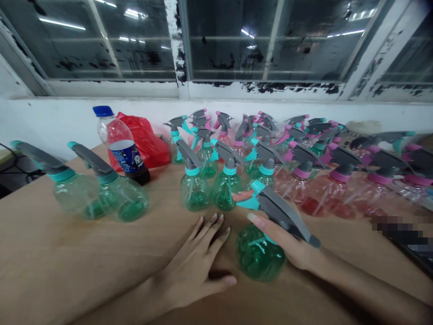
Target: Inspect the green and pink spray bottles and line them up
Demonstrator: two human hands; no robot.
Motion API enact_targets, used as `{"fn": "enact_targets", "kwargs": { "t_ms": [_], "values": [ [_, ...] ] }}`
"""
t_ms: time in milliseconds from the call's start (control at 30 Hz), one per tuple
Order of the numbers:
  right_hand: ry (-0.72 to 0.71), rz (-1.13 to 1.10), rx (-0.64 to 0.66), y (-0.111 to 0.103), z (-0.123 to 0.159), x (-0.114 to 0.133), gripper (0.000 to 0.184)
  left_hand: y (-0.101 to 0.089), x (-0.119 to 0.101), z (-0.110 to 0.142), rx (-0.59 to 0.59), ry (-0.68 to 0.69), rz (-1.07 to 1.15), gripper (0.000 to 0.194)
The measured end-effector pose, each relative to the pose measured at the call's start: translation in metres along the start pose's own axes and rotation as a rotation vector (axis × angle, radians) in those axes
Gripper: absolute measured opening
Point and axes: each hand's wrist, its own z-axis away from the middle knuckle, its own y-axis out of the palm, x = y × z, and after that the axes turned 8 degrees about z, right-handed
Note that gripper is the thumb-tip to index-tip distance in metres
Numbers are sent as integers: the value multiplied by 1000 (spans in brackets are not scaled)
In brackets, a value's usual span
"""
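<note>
Green spray bottle (260, 255) is at the near middle of the table (128, 257), in the right hand (287, 239). Body-to-neck axis roughly upright, neck a bit to the right. Sprayer head (284, 214) runs lengthwise on a slant: teal nozzle aims away and left, grey tail end drops near and right. Can't tell if the base touches the wood.

Right hand is closed round the neck area, thumb along the near side under the head, a finger showing behind the teal trigger (248, 204). Left hand (194, 268) is palm down on the table, fingers moderately spread, thumb well out toward the bottle, not touching it; holds nothing.

Just beyond the hands: two teal-collared bottles (194, 194) side by side, green liquid low inside, with more teal ones behind. Pink-collared bottles (309, 198) line up to the right, reddish liquid low in the front ones. Off left, a separate pair of green bottles (125, 203), nozzles left. Behind that pair, a blue-capped soda bottle (123, 151) by a red plastic bag (145, 140). Dark object at right edge, partly pixelated. White wall (57, 122) and windows (230, 45) at back.
</note>
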Motion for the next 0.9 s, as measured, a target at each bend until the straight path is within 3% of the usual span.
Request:
{"fn": "enact_targets", "kwargs": {
  "t_ms": [900],
  "values": [
    [-31, 0, 54, -5, -4, 2, 22, -3, -3, -1, 45, -20, -13, 83]
  ]
}}
